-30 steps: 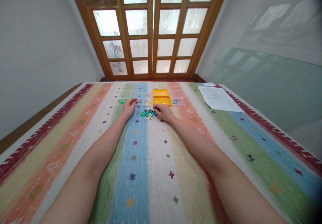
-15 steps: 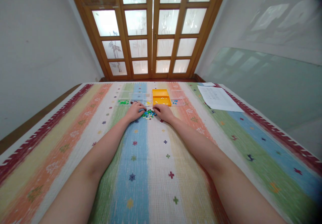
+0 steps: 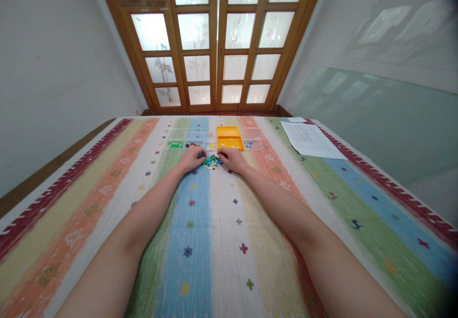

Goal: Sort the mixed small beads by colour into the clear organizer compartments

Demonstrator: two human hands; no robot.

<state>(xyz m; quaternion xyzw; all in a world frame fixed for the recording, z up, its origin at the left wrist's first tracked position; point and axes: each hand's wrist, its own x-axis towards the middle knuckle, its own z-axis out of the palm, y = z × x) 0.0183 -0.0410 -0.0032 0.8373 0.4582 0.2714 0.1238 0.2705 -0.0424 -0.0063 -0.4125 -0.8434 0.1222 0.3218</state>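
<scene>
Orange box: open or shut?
Open: the orange box has its lid folded back on the far side, and small white pieces show inside.

A striped tablecloth (image 3: 229,270) printed with small stars and crosses carries a white sheet of paper (image 3: 311,140), with lines of writing, near its far right corner; a smaller paper (image 3: 296,119) lies beyond, at the far edge. Past that edge stand wooden doors (image 3: 213,70) with frosted panes. Alongside the right edge stands a pale green panel (image 3: 375,127).
</scene>
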